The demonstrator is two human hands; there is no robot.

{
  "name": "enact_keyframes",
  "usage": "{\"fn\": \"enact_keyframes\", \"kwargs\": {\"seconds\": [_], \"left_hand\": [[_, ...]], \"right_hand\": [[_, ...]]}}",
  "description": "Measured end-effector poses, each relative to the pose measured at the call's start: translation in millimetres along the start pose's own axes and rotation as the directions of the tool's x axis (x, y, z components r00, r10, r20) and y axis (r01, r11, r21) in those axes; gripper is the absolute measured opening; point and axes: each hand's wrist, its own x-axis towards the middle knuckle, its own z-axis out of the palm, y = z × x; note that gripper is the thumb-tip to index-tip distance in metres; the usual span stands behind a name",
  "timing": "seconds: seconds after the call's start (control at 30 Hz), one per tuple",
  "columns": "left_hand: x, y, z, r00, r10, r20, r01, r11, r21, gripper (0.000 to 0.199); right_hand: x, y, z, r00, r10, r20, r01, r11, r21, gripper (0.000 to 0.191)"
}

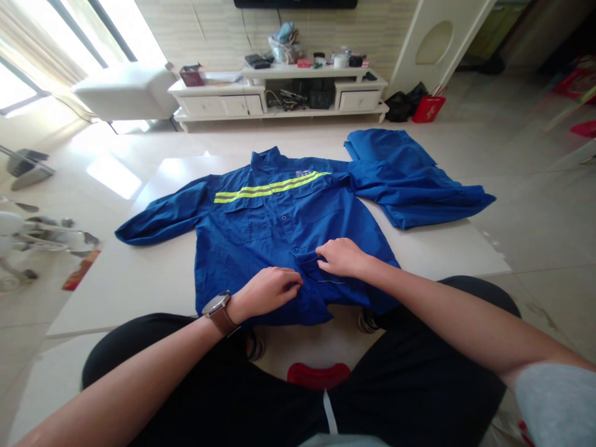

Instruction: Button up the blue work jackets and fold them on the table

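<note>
A blue work jacket point(237, 261) lies front side up, with a yellow-and-grey reflective stripe point(272, 188) across its chest. Its collar points away from me and one sleeve stretches out to the left. My left hand point(272, 290), with a watch point(217, 304) on the wrist, has its fingers closed on the jacket's lower front, near the front opening. My right hand point(342, 256) is closed on the front edge slightly higher and to the right. The fingertips are partly hidden. Folded blue cloth point(391, 149) lies by the right sleeve point(419, 202).
The jacket lies on a white table point(116, 282) before my knees. Under its near edge is a red object point(319, 375). Beyond stand a white TV cabinet point(223, 105), a pale upholstered stool point(128, 93) and a red bag point(428, 107). A white-framed object point(37, 239) stands at left.
</note>
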Motion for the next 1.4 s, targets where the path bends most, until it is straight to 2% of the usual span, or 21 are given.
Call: {"fn": "enact_keyframes", "kwargs": {"seconds": [0.13, 0.23, 0.33, 0.43, 0.5, 0.57, 0.67, 0.83, 1.03, 1.13, 1.23, 1.3, 1.4], "left_hand": [[2, -3, 1.8, 0.996, -0.066, -0.056, 0.068, 0.997, 0.030, 0.022], [2, -7, 3.1, 0.984, -0.103, -0.145, 0.112, 0.992, 0.056, 0.021], [1, -13, 3.9, 0.980, -0.080, -0.183, 0.104, 0.987, 0.126, 0.027], [0, -19, 7.8, 0.992, -0.064, -0.109, 0.085, 0.978, 0.192, 0.033], [0, -21, 12.1, 0.997, -0.062, -0.052, 0.071, 0.977, 0.199, 0.034], [-1, -21, 16.2, 0.998, -0.056, -0.010, 0.057, 0.981, 0.187, 0.039], [-2, -19, 19.5, 0.999, -0.039, 0.032, 0.033, 0.985, 0.170, 0.049], [-2, -15, 17.3, 0.998, -0.027, 0.053, 0.018, 0.986, 0.166, 0.058], [-1, -10, 14.6, 0.999, 0.030, 0.036, -0.035, 0.989, 0.147, 0.037], [0, -11, 16.0, 1.000, 0.020, 0.009, -0.021, 0.991, 0.134, 0.029], [3, -14, 17.2, 0.996, -0.056, -0.069, 0.063, 0.992, 0.109, 0.021], [5, -15, 16.7, 0.977, -0.154, -0.150, 0.169, 0.981, 0.095, 0.025], [6, -16, 14.5, 0.918, -0.317, -0.238, 0.337, 0.940, 0.045, 0.034]], "right_hand": [[0, 2, 0, 1.000, -0.005, -0.012, 0.005, 1.000, -0.009, 0.032], [-1, 2, -3, 1.000, -0.017, 0.000, 0.017, 1.000, -0.024, 0.030], [-3, 4, -7, 0.991, -0.042, 0.129, 0.047, 0.998, -0.030, 0.026], [-6, 6, -10, 0.967, -0.053, 0.249, 0.064, 0.997, -0.036, 0.021], [-8, 4, -10, 0.975, -0.078, 0.208, 0.085, 0.996, -0.026, 0.023], [-8, 0, -8, 0.988, -0.137, 0.076, 0.136, 0.991, 0.010, 0.028], [-5, -10, -1, 0.976, -0.197, -0.091, 0.202, 0.979, 0.042, 0.032], [3, -14, 13, 0.972, -0.218, -0.083, 0.223, 0.973, 0.053, 0.029], [8, -12, 25, 0.962, -0.253, -0.102, 0.268, 0.946, 0.180, 0.017], [9, -13, 25, 0.963, -0.223, -0.152, 0.259, 0.922, 0.287, 0.020], [11, -13, 22, 0.972, -0.160, -0.174, 0.228, 0.834, 0.502, 0.018], [12, -13, 20, 0.981, -0.118, -0.156, 0.193, 0.718, 0.669, 0.016], [12, -17, 16, 0.990, -0.107, -0.088, 0.131, 0.514, 0.848, 0.011]]}}
